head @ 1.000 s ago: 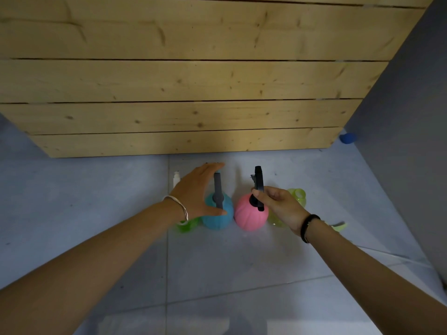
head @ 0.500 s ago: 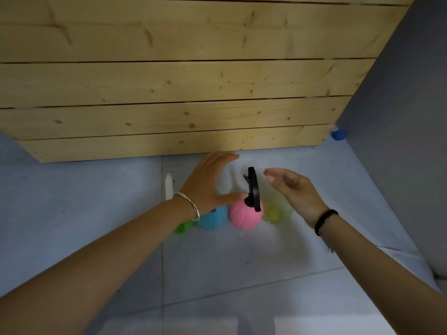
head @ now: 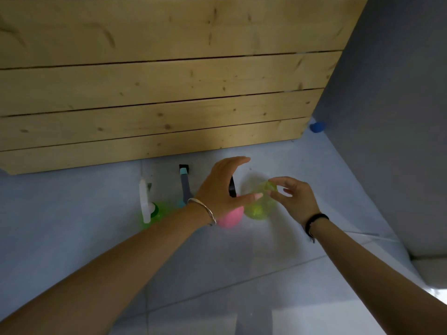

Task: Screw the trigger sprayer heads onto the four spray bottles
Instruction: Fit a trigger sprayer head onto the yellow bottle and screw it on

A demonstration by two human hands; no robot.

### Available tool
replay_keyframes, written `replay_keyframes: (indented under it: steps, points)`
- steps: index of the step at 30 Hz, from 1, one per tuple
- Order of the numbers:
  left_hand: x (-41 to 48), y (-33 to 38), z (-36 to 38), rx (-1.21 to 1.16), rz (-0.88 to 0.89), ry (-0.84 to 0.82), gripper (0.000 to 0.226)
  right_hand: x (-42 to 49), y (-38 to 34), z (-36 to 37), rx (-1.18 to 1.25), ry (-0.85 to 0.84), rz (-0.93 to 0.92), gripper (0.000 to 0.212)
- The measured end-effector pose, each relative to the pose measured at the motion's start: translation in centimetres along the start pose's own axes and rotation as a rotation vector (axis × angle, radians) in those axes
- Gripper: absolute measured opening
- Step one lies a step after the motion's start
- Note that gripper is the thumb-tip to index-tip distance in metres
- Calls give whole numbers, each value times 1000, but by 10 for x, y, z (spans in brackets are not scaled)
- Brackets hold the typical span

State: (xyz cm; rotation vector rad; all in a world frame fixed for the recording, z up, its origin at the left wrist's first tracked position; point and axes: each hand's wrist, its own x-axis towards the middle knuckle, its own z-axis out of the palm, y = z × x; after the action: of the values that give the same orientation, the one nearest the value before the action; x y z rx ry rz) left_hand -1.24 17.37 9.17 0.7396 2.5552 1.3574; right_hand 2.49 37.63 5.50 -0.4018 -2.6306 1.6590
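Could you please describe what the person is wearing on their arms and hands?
Both forearms are bare, with no sleeves or gloves in view. The left hand has a thin silver bangle at the wrist. The right hand has a narrow black band at the wrist. No rings show on the fingers.

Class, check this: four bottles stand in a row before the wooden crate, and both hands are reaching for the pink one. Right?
Not quite. The head view shows both hands, left and right, closing on the yellow-green bottle at the right end, beside the pink bottle. The row before the wooden crate is right.
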Motion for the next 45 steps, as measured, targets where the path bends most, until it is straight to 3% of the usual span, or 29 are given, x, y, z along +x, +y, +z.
replay_keyframes:
  steps: [4,7,12,15,18,23,30,36,42,45]
  points:
    - [2,5,14,-49,-11,-52,77,-9,-9,-26,58,23,-36,16]
    - [4,12,35,-114,-58,-113,73,-20,-15,-51,287,29,15,19]
    - [7,15,66,-181,-161,-275,84,-31,-11,-69,449,-56,115,30]
    - [4,15,83,-183,-232,-288,68,-30,3,-71,553,-114,221,41]
    - [2,12,93,-214,-278,-287,62,-25,30,-77,610,-117,304,38]
    - [-6,1,106,-238,-339,-291,65,-32,101,-91,183,125,453,36]
    - [-11,-11,112,-253,-400,-273,65,-47,139,-84,100,72,514,44]
    - [-13,-14,115,-239,-401,-294,64,-54,148,-72,-262,-25,567,40]
    - [-15,-9,116,-236,-387,-313,65,-53,139,-64,-340,-7,586,42]
    - [-16,-6,114,-233,-379,-316,68,-51,136,-58,-236,66,631,36]
